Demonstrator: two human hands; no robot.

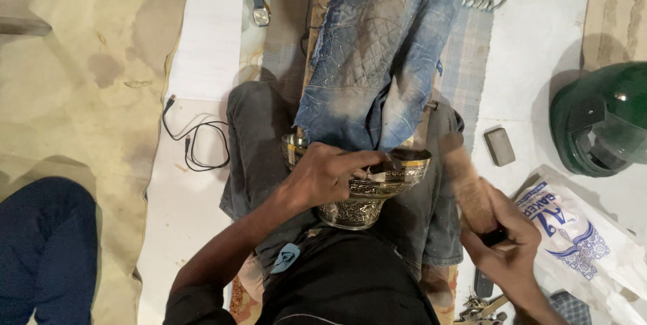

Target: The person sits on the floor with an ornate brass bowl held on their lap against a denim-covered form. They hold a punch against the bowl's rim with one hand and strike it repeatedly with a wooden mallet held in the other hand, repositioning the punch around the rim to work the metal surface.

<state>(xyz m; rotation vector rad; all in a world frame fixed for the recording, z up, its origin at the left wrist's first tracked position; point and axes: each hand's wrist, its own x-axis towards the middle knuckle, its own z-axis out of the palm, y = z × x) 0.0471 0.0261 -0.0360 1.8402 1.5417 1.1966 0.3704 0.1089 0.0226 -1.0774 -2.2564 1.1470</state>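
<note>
An engraved metal bowl (364, 193), rim partly hidden by the gripping left hand (330, 173), is steadied mouth-up on the lap; a blurred wooden mallet (468, 187), clasped in the right hand (509, 247), is angled upward.

Wooden mallet (466, 187) is motion-blurred; green helmet (602, 119) is cut by right edge; bowl (360, 197) interior is hidden by left hand (330, 173).

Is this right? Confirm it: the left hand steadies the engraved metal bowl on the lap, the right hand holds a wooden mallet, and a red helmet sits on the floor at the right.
Not quite. In the head view the helmet is green, not red. The rest holds: left hand on the engraved metal bowl, right hand holding the wooden mallet.
</note>
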